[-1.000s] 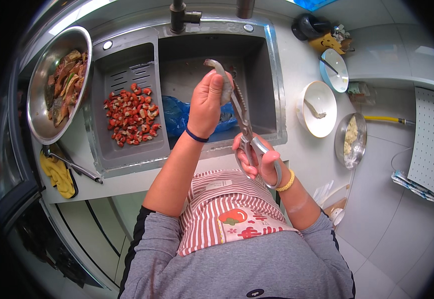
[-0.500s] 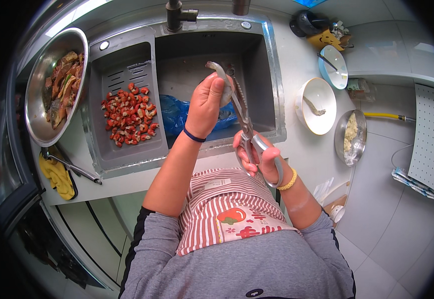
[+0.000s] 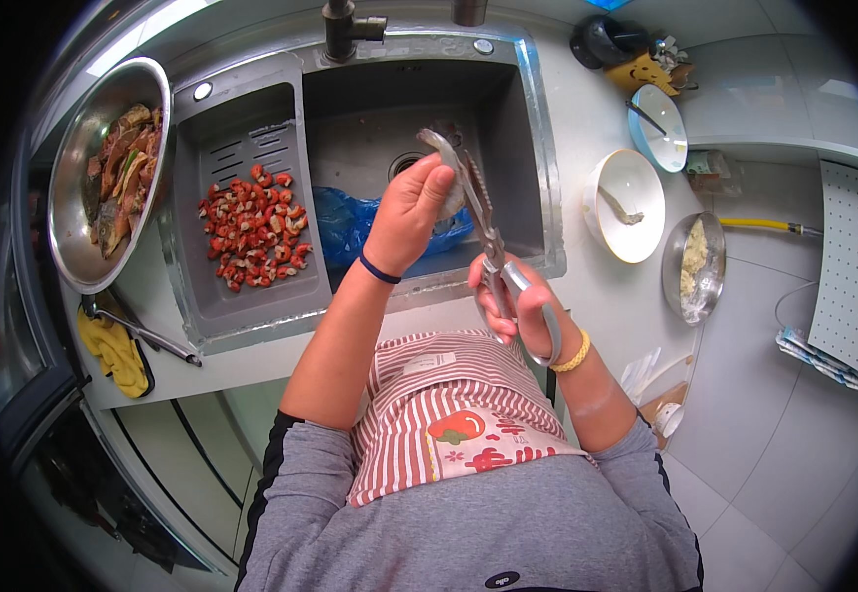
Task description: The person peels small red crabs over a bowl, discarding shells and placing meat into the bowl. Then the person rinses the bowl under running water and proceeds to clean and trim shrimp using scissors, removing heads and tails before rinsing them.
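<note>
Over the large right basin of the sink, my left hand point(image 3: 410, 212) pinches a grey raw shrimp point(image 3: 436, 144) between thumb and fingers, one end sticking out past the fingertips. My right hand point(image 3: 516, 298) grips kitchen scissors point(image 3: 493, 247) by the handles, blades pointing up and away from me. Their serrated blades point(image 3: 477, 193) lie right beside the shrimp; whether they touch it is hard to make out. A blue plastic bag point(image 3: 347, 229) lies in the basin below my hands, partly hidden by them.
Red and white shellfish pieces point(image 3: 255, 229) fill part of the left basin point(image 3: 240, 123). A steel bowl of cut fish point(image 3: 66, 187) stands left. On the right are a white bowl point(image 3: 636, 178) holding one shrimp, a blue-rimmed bowl point(image 3: 668, 138) and a steel bowl point(image 3: 715, 281). A faucet point(image 3: 339, 35) rises behind.
Both hands have shifted slightly to the right and toward me, with the shrimp and scissors. The drain now shows beside my left hand.
</note>
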`<state>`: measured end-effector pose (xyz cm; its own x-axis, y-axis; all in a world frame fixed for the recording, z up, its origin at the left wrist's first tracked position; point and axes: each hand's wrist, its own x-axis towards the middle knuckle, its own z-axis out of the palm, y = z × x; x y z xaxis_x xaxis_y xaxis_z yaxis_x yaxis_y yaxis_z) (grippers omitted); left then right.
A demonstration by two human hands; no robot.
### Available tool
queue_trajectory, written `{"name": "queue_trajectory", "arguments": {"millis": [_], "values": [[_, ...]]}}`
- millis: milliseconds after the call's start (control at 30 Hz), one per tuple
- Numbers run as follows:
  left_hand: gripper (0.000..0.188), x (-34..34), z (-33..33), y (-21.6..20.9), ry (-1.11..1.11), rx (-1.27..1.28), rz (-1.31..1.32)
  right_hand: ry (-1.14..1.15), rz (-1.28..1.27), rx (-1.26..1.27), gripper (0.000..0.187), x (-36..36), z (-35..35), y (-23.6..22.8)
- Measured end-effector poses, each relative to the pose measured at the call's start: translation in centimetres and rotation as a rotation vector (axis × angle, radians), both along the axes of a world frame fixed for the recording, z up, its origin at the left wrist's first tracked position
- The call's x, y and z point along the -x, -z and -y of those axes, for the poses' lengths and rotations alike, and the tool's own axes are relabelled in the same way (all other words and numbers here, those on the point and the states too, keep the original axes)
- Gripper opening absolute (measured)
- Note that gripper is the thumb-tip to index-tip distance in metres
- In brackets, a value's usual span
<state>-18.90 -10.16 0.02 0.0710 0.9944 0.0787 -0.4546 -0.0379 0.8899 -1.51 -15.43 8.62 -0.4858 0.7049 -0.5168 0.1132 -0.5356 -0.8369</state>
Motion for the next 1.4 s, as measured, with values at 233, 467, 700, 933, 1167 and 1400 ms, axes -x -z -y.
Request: {"name": "queue_trajectory", "arguments": {"millis": [233,467,700,933,1167,1400], "values": [[0.033,0.8,0.0,-0.2,0.075,-0.002,-0.04,-0.094,0.096,0.064,0.099,-1.2,-0.9,-1.7],[0.03,3.1,-0.8,-0.4,0.205,-0.072,-0.264,-0.145,0.083,0.078,0.102,-2.3,-1.4,-2.2],[0.036,4.5,-1.3,-2.1,0.223,-0.197,-0.587,-0.195,-0.029,0.149,0.101,-3.3,-1.9,-2.5],[0.031,3.9,-0.9,-1.0,0.137,-0.236,-0.489,-0.166,0.042,0.138,0.098,-2.3,-1.5,-2.7],[0.032,2.5,0.0,-1.3,0.155,-0.046,-0.114,-0.111,0.029,0.064,0.1,-1.4,-0.6,-1.9],[0.03,1.5,0.5,-1.4,0.068,-0.047,-0.185,-0.033,-0.049,0.052,0.1,-0.4,0.1,-0.4]]}}
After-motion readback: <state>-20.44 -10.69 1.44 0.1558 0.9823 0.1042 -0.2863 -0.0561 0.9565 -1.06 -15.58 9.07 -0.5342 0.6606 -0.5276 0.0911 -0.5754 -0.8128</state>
